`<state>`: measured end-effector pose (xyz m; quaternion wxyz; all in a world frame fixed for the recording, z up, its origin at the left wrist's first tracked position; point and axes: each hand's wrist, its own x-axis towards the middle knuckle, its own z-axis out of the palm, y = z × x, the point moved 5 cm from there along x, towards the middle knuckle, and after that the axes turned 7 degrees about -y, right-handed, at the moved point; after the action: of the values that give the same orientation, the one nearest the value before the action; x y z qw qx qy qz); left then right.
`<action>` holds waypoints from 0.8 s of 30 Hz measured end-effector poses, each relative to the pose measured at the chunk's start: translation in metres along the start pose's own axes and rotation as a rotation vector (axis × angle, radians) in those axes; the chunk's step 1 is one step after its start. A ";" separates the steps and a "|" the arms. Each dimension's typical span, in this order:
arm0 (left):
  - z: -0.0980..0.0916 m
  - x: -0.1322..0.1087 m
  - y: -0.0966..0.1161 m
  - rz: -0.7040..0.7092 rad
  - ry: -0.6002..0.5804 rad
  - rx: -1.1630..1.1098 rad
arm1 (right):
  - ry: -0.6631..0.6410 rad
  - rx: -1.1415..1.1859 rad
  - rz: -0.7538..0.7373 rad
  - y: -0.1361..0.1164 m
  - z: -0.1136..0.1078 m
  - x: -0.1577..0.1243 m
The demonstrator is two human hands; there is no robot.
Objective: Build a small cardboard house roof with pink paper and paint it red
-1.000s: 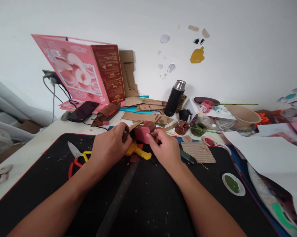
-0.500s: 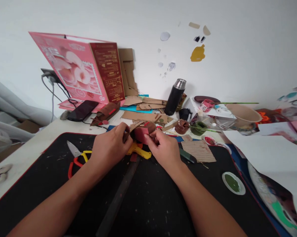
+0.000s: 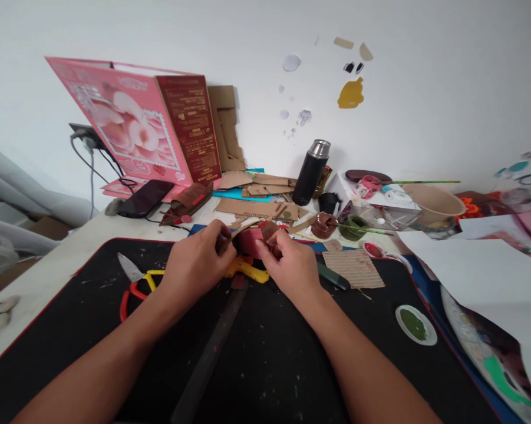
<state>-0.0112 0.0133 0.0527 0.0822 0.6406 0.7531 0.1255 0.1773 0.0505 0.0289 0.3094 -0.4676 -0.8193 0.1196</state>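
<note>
Both hands meet over the black mat (image 3: 265, 353), one on each side of a small red-and-brown piece (image 3: 250, 242) that looks like painted cardboard. My left hand (image 3: 198, 259) is closed, its fingertips pinching a thin tan strip (image 3: 243, 228) at the piece's left. My right hand (image 3: 290, 259) is closed too, thumb and fingers gripping the piece's right side. Just below them lies a yellow-handled tool (image 3: 250, 271), partly hidden by the left hand. A long dark strip (image 3: 212, 353) runs from beneath it toward me. Scissors (image 3: 135, 288) with red and yellow handles rest left of my left hand.
A green-handled cutter (image 3: 333, 275) and corrugated cardboard (image 3: 353, 268) lie right of my hands. Behind stand a black thermos (image 3: 312, 174), paint jars (image 3: 324, 225) and cardboard scraps (image 3: 256, 207). A pink box (image 3: 137, 123) and a phone (image 3: 145, 198) are at back left. A green paint lid (image 3: 416, 325) sits right.
The view has shifted slightly. Both hands keep their hold on the red-and-brown piece, with only small finger movement.
</note>
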 end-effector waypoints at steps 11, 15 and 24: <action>0.002 0.000 0.000 0.036 0.025 -0.027 | -0.044 -0.044 -0.015 -0.001 0.003 0.000; 0.001 0.000 -0.001 0.049 0.054 -0.055 | -0.057 -0.070 -0.028 -0.003 0.005 0.000; -0.006 -0.001 -0.007 -0.004 0.113 -0.141 | -0.057 -0.010 0.026 0.001 0.004 0.001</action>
<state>-0.0196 0.0111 0.0558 0.0846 0.6235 0.7472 0.2138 0.1753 0.0519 0.0258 0.2819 -0.4761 -0.8223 0.1328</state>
